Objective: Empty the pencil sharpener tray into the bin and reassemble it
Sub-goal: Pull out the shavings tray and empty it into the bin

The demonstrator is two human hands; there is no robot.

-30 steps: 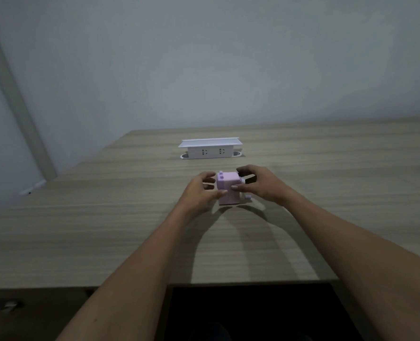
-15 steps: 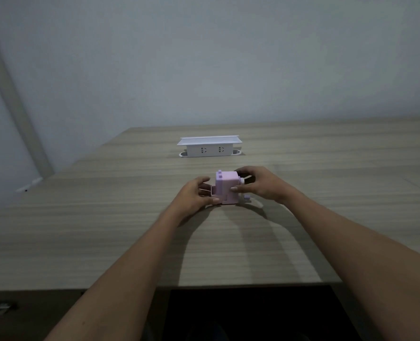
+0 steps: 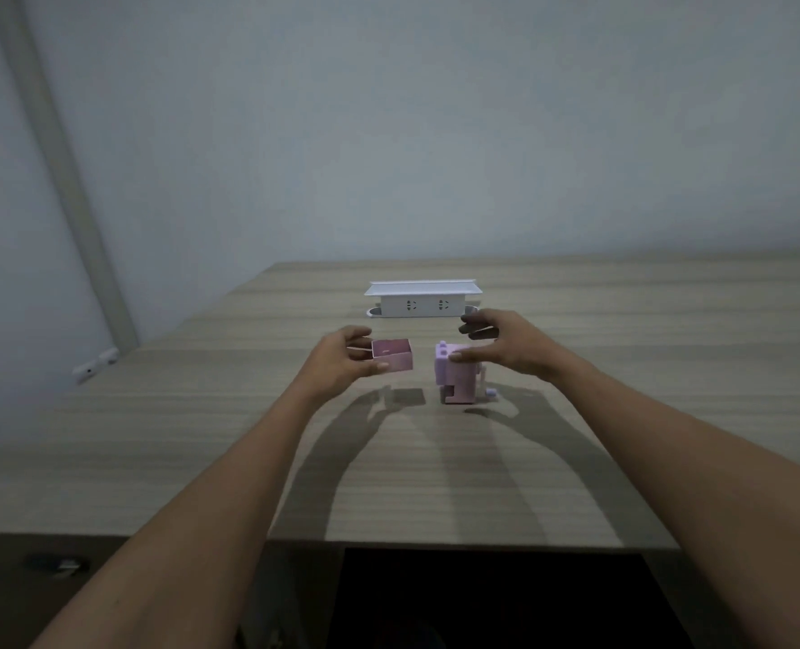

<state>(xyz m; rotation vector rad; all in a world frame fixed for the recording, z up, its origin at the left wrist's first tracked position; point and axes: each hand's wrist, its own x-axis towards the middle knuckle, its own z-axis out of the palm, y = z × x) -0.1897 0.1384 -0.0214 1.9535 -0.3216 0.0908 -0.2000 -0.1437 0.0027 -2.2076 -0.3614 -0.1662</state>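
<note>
A wide wooden table (image 3: 435,461) with pale striped grain fills the lower half of the view, its near edge running above a dark opening below. Behind it rises a plain grey-blue wall (image 3: 435,133), and a pale vertical trim strip (image 3: 61,171) slants along the left side of the room. A small white fitting (image 3: 94,365) sits low on the wall at the left.

Half a second ago the pink tray was only partly drawn out of the sharpener, with both hands close on either side. Now the tray (image 3: 392,354) is fully out and held above the table in the left hand (image 3: 342,363), thumb and fingers pinching its near end, open side up. What lies inside it cannot be made out. The pencil sharpener body (image 3: 454,374) stands upright on the table just to the right of the tray, apart from it, with an empty slot visible low on its front. The right hand (image 3: 506,348) rests over its top with the thumb pressed to the upper front and the fingers spread loosely behind; whether they clasp the back cannot be told.

Beyond the hands, a white socket box (image 3: 424,299) with a raised lid stands on the table, its right end partly hidden by the right hand's fingertips. Shadows of both arms fall across the wood.
</note>
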